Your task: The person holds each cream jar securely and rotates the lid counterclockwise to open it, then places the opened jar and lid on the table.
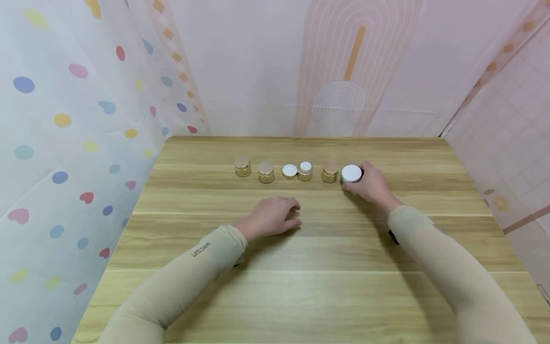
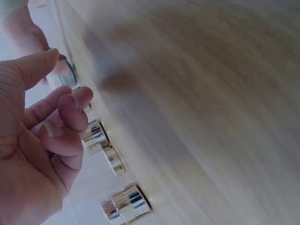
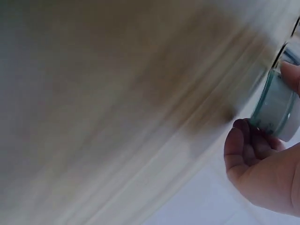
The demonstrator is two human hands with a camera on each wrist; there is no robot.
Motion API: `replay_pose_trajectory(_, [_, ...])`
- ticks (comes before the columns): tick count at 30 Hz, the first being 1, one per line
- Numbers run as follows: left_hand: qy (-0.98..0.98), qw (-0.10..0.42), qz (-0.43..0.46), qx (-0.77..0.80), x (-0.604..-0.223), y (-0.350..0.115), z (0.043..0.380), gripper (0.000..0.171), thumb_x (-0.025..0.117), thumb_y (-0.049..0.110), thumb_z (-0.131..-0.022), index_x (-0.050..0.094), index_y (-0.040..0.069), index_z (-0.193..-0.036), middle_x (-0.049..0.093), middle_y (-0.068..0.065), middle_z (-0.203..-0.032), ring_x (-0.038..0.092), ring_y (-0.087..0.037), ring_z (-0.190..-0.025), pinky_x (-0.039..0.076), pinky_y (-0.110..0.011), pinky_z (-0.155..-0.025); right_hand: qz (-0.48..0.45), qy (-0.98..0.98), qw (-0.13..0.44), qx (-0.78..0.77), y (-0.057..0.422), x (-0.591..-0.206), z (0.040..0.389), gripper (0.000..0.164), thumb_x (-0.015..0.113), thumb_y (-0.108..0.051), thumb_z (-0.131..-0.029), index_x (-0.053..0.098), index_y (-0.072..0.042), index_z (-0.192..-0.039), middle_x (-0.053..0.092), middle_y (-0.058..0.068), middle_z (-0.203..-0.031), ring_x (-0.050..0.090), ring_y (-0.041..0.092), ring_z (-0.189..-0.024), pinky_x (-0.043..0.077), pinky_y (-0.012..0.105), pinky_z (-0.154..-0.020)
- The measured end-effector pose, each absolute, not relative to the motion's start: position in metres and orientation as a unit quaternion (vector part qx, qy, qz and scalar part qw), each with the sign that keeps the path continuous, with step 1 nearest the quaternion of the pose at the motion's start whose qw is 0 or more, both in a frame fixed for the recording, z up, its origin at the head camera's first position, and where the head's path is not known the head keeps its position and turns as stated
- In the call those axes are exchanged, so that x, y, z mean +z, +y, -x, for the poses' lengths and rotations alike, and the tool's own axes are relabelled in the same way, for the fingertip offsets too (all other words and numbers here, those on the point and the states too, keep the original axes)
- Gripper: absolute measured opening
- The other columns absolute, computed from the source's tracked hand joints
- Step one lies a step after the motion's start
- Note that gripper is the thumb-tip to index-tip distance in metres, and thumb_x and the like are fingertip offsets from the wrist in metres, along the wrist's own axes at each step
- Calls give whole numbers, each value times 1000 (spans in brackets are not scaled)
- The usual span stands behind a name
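My right hand (image 1: 373, 184) grips a wide glass jar with a white lid (image 1: 351, 173) at the right end of a row of small jars. In the right wrist view, thumb and fingers curl round the clear glass jar (image 3: 274, 105). Left of it stands a gold jar (image 1: 329, 172). Farther left, an uncovered gold jar (image 1: 305, 172) shows a white top, with its upturned lid (image 1: 290, 171) lying beside it. My left hand (image 1: 272, 217) hovers in front of the row, fingers loosely bent, holding nothing; the left wrist view shows its bare palm (image 2: 28, 164).
Two more closed gold jars, one at the far left (image 1: 242, 166) and another (image 1: 266, 172) beside it, stand on the wooden table (image 1: 292, 286). A patterned curtain (image 1: 258, 62) hangs behind the table's back edge, and a dotted curtain (image 1: 64, 167) hangs along the left.
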State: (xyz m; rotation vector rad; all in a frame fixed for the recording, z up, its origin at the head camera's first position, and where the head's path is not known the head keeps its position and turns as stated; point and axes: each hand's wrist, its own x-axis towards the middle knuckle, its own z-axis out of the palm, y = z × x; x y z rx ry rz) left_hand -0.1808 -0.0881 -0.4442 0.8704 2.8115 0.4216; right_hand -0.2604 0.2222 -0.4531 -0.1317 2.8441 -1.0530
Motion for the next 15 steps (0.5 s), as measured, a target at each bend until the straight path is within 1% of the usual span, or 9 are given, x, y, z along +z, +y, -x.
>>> replay_pose_trajectory(2, [943, 82, -288, 146, -445, -89, 181, 42, 74, 42, -100, 71, 13, -130, 79, -6, -124, 76, -25, -114, 62, -47, -94, 53, 935, 49, -348, 221, -452, 251, 66, 85, -23, -88, 54, 9, -137, 66, 28, -131, 64, 41, -119, 53, 55, -105])
replay_pose_trajectory(6, [944, 71, -282, 159, -445, -90, 182, 41, 74, 41, -100, 72, 12, -129, 79, -5, -123, 76, -24, -113, 62, -45, -93, 73, 929, 35, -362, 213, -450, 232, 64, 86, -23, -86, 58, 6, -136, 70, 26, -129, 67, 39, -118, 55, 52, -103])
replay_pose_trajectory(9, [943, 58, -276, 176, -443, -89, 183, 44, 74, 41, -100, 70, 11, -132, 79, -6, -126, 76, -25, -114, 63, -44, -94, 91, 922, 27, -376, 202, -448, 218, 63, 88, -27, -86, 63, 1, -136, 74, 21, -124, 70, 35, -112, 57, 46, -95])
replay_pose_trajectory(12, [943, 46, -264, 199, -439, -87, 185, 55, 74, 44, -100, 63, 11, -143, 74, -8, -137, 74, -28, -120, 62, -47, -97, 126, 914, 28, -386, 187, -444, 208, 63, 90, -31, -86, 66, -3, -137, 76, 16, -119, 71, 31, -105, 57, 38, -87])
replay_pose_trajectory(15, [939, 33, -260, 223, -434, -87, 186, 68, 73, 51, -100, 56, 13, -153, 68, -8, -148, 70, -29, -130, 60, -49, -103, 173, 908, 27, -381, 170, -441, 202, 61, 91, -30, -85, 69, -3, -135, 78, 15, -114, 72, 28, -100, 57, 36, -83])
